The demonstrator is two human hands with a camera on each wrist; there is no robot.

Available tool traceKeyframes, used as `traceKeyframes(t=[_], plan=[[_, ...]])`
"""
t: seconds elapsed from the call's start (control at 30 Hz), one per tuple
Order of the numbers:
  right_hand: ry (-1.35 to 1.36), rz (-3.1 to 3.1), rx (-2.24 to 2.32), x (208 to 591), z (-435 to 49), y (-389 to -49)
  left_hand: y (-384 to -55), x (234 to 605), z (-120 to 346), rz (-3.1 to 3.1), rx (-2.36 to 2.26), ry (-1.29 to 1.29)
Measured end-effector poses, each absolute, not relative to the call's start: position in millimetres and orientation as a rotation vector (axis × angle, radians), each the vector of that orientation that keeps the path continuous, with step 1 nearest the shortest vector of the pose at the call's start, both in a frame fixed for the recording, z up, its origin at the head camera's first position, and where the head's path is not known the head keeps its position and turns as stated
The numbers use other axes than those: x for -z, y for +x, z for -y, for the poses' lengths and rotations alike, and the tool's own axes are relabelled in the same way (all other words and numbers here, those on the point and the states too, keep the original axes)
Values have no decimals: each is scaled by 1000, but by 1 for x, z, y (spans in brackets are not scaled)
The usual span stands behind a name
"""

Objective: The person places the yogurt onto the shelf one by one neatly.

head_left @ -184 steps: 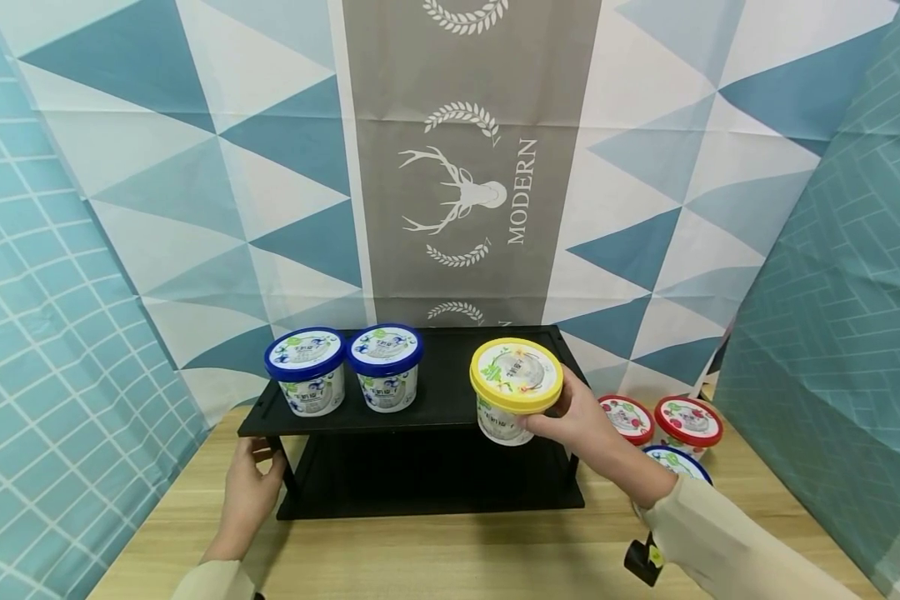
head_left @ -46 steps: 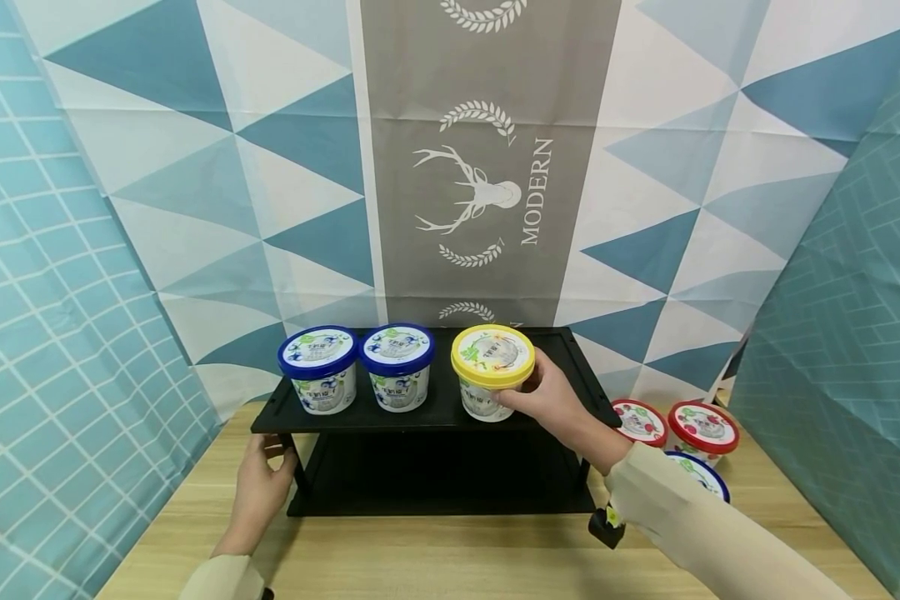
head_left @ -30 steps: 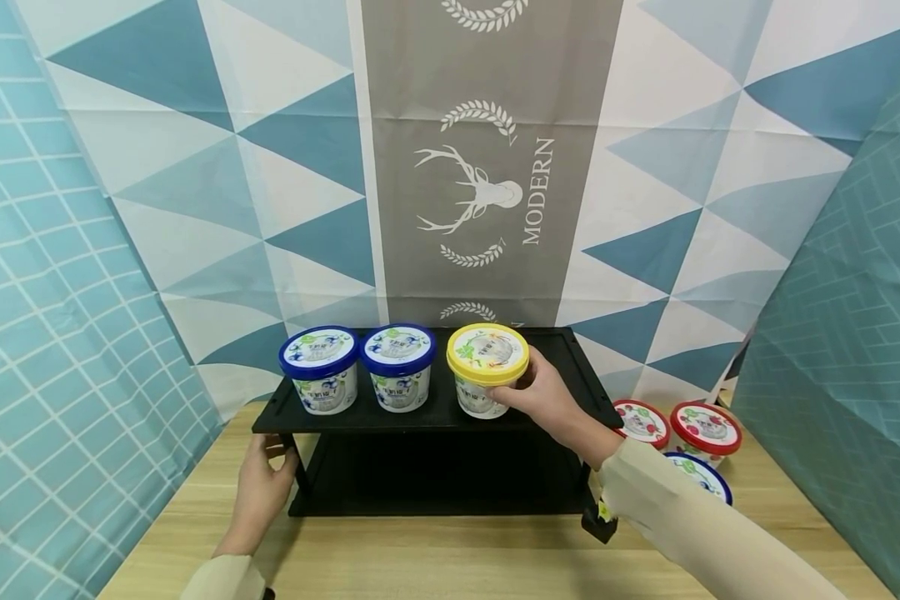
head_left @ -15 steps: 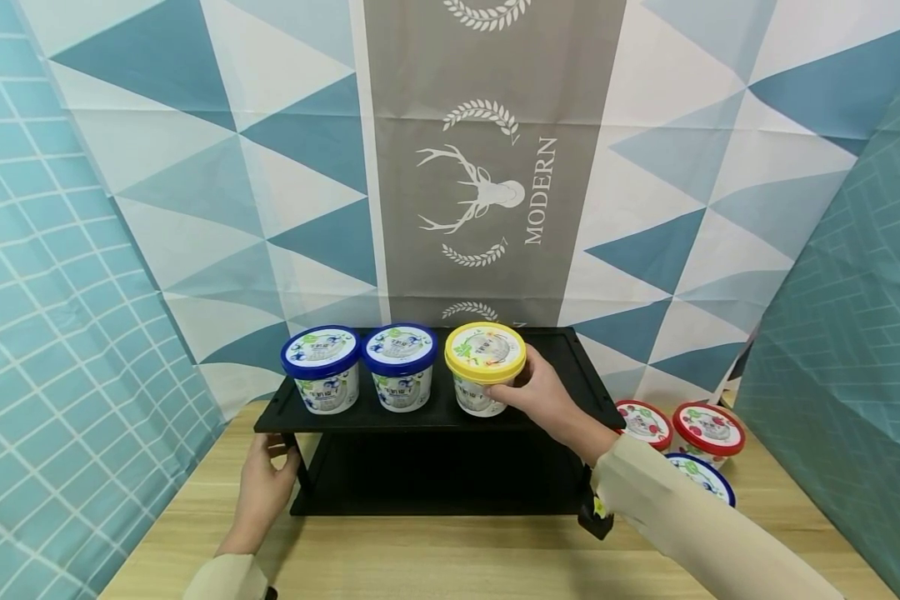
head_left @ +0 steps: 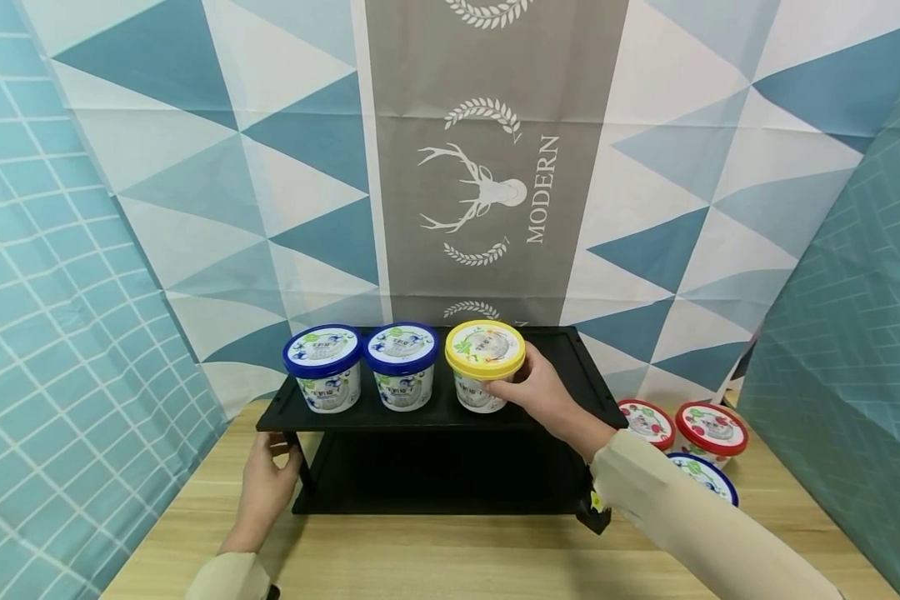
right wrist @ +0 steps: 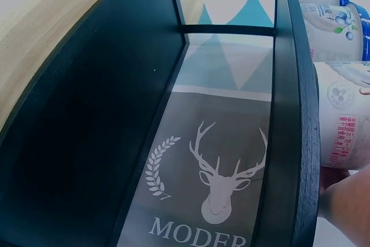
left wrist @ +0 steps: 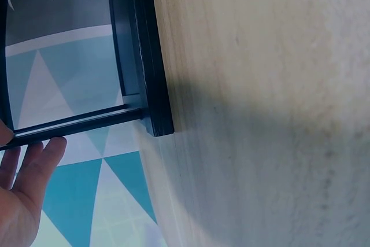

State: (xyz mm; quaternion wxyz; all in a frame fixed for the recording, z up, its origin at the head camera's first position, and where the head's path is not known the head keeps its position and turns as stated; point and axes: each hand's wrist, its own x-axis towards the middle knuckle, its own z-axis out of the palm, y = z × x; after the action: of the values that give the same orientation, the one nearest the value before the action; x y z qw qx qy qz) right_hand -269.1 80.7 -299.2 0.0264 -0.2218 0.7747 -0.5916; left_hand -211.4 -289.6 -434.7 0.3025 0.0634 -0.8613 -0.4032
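My right hand (head_left: 543,392) grips a white paper tub with a yellow lid (head_left: 485,354), thumb on its front and fingers round its right side. The tub stands upright at the front of the upper board of a black two-tier shelf (head_left: 450,418). To its left, a little apart, stand two tubs with blue lids, the nearer one (head_left: 401,367) and the far-left one (head_left: 324,367). My left hand (head_left: 265,483) holds the shelf's left post under the upper board; in the left wrist view its thumb and fingers (left wrist: 49,157) lie on opposite sides of the post.
Right of the shelf, on the wooden table (head_left: 420,558), stand two red-lidded tubs, one farther right (head_left: 712,431) and one partly behind the shelf corner (head_left: 648,423). A blue-lidded tub (head_left: 705,477) stands before them, partly behind the sleeve. Patterned cloth (head_left: 465,183) hangs behind.
Since the oldest frame, my right hand has carried the yellow-lidded tub leftward and back onto the upper board beside the blue-lidded ones. Over the last second it shifts slightly. The left hand stays on the post.
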Motion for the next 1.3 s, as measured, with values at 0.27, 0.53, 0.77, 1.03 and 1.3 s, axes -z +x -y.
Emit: traceKeyframes(t=[0.27,0.53,0.77,1.03,1.3], plan=[[-654,-2406,1813,302,-78,-272,-212,437,290,2288,1069,172],[-614,-2389,1820,302,-75,-275,-213,438,291,2277,1053,168],[-603,-2382,1814,302,-73,-278,-212,438,291,2285,1062,175],[-579,-2380,1811,303,-73,-279,-213,436,290,2264,1081,165],[-572,-2360,1818,302,-73,-281,-212,436,290,2272,1060,168]])
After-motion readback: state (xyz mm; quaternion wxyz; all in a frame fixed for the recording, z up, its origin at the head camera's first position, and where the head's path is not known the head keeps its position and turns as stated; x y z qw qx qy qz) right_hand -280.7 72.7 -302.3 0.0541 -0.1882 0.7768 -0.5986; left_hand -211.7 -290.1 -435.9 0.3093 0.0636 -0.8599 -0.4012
